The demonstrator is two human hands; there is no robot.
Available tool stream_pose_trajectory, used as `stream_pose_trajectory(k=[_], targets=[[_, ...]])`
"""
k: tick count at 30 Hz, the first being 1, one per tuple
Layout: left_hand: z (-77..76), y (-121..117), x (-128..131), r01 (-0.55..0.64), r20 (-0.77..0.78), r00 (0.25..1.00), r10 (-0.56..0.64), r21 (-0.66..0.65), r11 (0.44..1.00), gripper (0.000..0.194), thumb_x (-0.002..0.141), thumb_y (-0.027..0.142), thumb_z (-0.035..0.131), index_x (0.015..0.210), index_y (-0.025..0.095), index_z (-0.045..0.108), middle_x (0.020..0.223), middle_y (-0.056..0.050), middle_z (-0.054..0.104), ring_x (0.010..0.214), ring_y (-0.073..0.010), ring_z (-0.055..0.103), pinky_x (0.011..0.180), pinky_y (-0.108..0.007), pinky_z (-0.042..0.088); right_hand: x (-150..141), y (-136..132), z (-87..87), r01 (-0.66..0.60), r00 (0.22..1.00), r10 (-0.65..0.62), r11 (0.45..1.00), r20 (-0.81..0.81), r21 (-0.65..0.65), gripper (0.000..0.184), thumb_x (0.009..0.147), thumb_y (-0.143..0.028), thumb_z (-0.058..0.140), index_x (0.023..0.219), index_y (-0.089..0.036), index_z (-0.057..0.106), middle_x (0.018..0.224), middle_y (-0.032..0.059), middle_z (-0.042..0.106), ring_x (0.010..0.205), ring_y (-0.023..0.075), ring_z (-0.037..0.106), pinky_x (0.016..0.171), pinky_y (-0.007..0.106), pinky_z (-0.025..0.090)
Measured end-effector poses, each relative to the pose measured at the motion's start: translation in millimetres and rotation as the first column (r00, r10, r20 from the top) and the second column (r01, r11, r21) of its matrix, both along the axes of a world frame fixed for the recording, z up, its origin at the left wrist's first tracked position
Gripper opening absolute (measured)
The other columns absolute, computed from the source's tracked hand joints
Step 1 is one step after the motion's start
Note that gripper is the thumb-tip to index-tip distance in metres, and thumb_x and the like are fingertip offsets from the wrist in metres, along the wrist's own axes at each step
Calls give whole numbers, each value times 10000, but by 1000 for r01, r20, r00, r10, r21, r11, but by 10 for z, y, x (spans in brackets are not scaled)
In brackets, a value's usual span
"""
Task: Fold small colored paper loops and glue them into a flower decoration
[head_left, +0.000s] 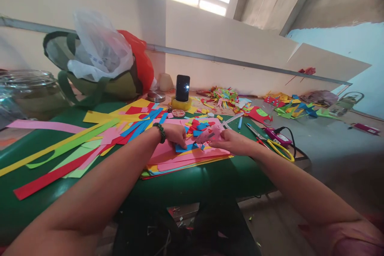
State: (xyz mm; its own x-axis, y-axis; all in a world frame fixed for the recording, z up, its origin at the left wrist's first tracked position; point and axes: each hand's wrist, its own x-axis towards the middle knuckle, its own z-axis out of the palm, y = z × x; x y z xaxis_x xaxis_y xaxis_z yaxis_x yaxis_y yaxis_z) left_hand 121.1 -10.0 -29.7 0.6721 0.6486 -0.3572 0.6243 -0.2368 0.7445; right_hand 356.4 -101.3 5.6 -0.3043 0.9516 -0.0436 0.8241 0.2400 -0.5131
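My right hand (229, 141) is wrapped round a pink hot glue gun (210, 134), its nozzle pointing down and left. A clear glue stick (233, 119) juts from the gun's back end. Under the nozzle lies a blue paper piece (189, 148). My left hand (175, 134), fingers closed and bent down, grips that piece at its left end. Both hands are over a stack of coloured paper sheets (168, 161) with pink on top. Small red and blue paper pieces (198, 126) lie just behind the gun.
Coloured paper strips (90, 144) spread across the green tabletop (210, 178) at left. A phone (183, 88) stands upright at the back. Yellow-handled scissors (280, 150) and a purple power strip (277, 137) lie at right. A bag (117, 84) and a glass jar (33, 92) stand back left.
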Motion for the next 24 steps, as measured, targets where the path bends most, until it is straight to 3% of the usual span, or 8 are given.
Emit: stream_pose_trajectory(k=[3, 7, 10, 18, 24], targets=[[55, -36, 16, -66, -35, 997, 66, -5, 998, 236, 404, 243, 831, 423, 192, 601, 404, -16, 569, 346, -163, 526, 344, -228, 401, -2, -9, 42, 10, 992, -1, 998, 130, -69, 563, 709, -725, 568, 580, -179, 520, 510, -49, 350, 500, 92, 334, 496, 258, 208], [168, -103, 53, -24, -218, 975, 33, 45, 999, 198, 498, 257, 778, 480, 182, 596, 440, 9, 568, 419, -136, 541, 438, -213, 446, -51, -35, 136, 7, 972, 14, 996, 236, -87, 540, 786, -687, 504, 609, -177, 515, 549, -26, 407, 524, 104, 366, 506, 263, 222], [205, -135, 69, -20, -247, 968, 37, 74, 997, 195, 528, 266, 755, 483, 185, 583, 450, 11, 564, 441, -140, 546, 451, -215, 446, -95, -48, 173, 7, 949, 12, 998, 316, -57, 488, 827, -624, 487, 638, -176, 525, 577, -13, 432, 551, 116, 394, 523, 268, 241], [154, -120, 57, -64, -122, 990, 70, 53, 997, 185, 455, 195, 785, 439, 183, 601, 408, -10, 563, 339, -152, 507, 363, -224, 383, -104, -27, 168, -28, 941, 40, 999, 335, -39, 508, 825, -644, 487, 622, -181, 528, 556, -9, 442, 547, 119, 396, 524, 268, 242], [18, -65, 18, -172, 72, 983, 171, 3, 985, 220, 393, 135, 812, 412, 191, 600, 372, -8, 549, 293, -170, 496, 329, -237, 355, -135, -68, 210, 25, 922, 4, 997, 388, -71, 526, 835, -605, 505, 527, -204, 359, 521, -28, 368, 501, 100, 357, 504, 264, 221]])
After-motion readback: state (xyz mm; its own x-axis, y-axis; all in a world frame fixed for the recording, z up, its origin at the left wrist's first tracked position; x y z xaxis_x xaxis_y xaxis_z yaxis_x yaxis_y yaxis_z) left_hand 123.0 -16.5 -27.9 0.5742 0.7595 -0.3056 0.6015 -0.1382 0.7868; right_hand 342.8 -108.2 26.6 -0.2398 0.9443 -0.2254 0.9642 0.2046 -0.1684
